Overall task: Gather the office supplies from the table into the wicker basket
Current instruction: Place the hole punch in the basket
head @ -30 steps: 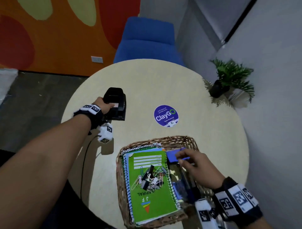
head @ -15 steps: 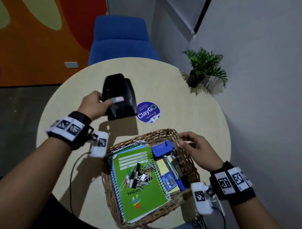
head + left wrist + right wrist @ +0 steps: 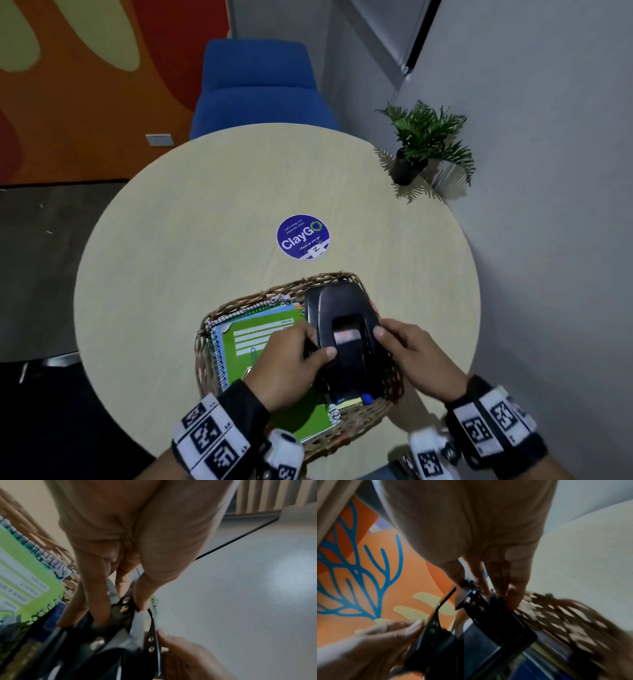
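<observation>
Black metal hole punch (image 3: 346, 329) sits at the 3 o'clock side of the wicker basket (image 3: 239, 306), my left hand (image 3: 291, 363) and right hand (image 3: 409, 356) curling fingers around its flanks; I judge it heavy, rigid, best held by the base.

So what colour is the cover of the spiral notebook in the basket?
Bright green, with pale label lines; the spiral notebook shows best in the head view.

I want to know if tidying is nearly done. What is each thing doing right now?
hole punch: over the basket's right side, held by both hands
left hand: grips the punch
right hand: grips the punch
wicker basket: on the table, filled
green notebook: lying flat in the basket
</observation>
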Demonstrator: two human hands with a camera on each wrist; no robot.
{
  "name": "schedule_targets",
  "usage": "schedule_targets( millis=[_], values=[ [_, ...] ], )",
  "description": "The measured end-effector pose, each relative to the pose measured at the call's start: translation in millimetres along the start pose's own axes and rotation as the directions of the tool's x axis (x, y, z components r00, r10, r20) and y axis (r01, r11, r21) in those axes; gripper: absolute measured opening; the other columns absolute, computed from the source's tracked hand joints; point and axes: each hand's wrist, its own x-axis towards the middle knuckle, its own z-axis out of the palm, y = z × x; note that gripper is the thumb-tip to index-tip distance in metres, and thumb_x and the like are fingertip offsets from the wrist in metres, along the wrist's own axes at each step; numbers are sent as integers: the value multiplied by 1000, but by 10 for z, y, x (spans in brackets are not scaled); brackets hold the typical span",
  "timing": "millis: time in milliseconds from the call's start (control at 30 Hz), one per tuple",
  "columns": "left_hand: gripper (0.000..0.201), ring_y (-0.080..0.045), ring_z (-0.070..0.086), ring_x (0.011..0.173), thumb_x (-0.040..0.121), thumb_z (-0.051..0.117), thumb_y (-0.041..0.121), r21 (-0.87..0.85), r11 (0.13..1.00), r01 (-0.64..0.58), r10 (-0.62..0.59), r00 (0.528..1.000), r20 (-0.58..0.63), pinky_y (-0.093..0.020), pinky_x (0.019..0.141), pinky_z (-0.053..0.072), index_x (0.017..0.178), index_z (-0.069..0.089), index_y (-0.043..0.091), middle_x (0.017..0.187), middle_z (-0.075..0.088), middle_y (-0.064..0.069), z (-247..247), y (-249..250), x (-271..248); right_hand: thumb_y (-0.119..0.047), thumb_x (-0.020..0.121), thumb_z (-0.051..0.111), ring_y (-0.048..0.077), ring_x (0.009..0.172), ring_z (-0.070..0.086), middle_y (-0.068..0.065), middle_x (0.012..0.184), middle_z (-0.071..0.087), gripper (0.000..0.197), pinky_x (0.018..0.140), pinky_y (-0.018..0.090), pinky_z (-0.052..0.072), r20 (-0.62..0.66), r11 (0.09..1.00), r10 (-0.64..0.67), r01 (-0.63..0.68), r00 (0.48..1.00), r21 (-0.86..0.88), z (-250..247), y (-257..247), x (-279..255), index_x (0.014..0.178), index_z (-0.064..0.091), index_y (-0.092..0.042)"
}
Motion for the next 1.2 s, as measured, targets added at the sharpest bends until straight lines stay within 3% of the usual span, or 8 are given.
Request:
schedule_targets(
  millis=[167, 333, 500, 667, 867, 1000, 1100, 1200],
  values=[
    [13, -11, 62, 67, 88, 63, 27, -76, 997, 19, -10, 993, 120, -24, 69, 47, 78, 57, 22, 77, 65, 2, 90, -135, 131, -24, 100, 41, -7, 98, 60, -16, 106, 68, 24, 81, 10, 43, 26, 998, 1, 0, 1000, -58, 75, 154, -71, 111, 59, -35],
    [24, -1, 59, 63, 85, 67, 31, -92, 992, 86, -66, 977, 202, -25, 75, 49, 61, 63, 27, 61, 62, 14, 165, -290, 142, -21, 99, 40, 19, 95, 63, 4, 100, 70, 21, 82, 32, 47, 69, 974, 33, -16, 997, -226, 93, 262, -8, 103, 60, -16],
    [27, 5, 56, 55, 87, 65, 29, -94, 988, 122, -99, 971, 217, -18, 66, 45, 60, 65, 27, 52, 62, 18, 230, -308, 144, -20, 99, 38, 32, 88, 62, 15, 94, 69, 15, 68, 32, 40, 35, 937, 72, -56, 997, -344, 201, 281, -4, 89, 49, -19],
    [14, -5, 62, 70, 87, 65, 31, -79, 993, 92, -77, 980, 182, -23, 71, 49, 74, 67, 30, 75, 69, 11, 225, -354, 100, -30, 98, 38, 33, 89, 63, 14, 95, 69, 25, 69, 33, 42, -31, 894, 64, -71, 997, -442, 247, 206, -5, 107, 56, -15],
    [9, -5, 70, 85, 85, 68, 25, -211, 977, 39, -53, 997, -60, -24, 81, 54, 90, 73, 22, 90, 76, 8, -138, -453, -218, -28, 97, 40, 23, 83, 65, 2, 91, 72, 23, 70, 34, 48, -57, 878, -12, -16, 998, -479, -48, 142, 48, 103, 62, -25],
    [7, -10, 69, 85, 84, 69, 15, -307, 950, 63, -187, 900, -395, -16, 76, 50, 80, 70, 20, 87, 75, 7, -374, -846, -412, -20, 94, 49, 17, 88, 63, -2, 103, 70, 21, 80, 32, 50, -179, 943, -57, -6, 982, -332, -178, 262, 245, 111, 62, -22],
    [11, -18, 63, 91, 86, 65, 15, -488, 861, 142, -409, 764, -500, -14, 61, 50, 97, 62, 18, 107, 67, -5, -364, -1140, -492, -24, 96, 48, 20, 99, 59, 5, 122, 61, 32, 91, 36, 47, -100, 974, 112, -129, 989, -185, -176, 415, 381, 128, 50, -18],
    [34, -17, 55, 87, 92, 57, 29, -812, 508, 289, -659, 737, -150, -26, 68, 45, 120, 55, 11, 119, 61, -13, -241, -1377, -548, -36, 99, 41, 20, 104, 58, 7, 126, 60, 35, 93, 42, 48, 91, 929, 362, -367, 928, 41, -106, 488, 410, 129, 50, -22]
  ],
)
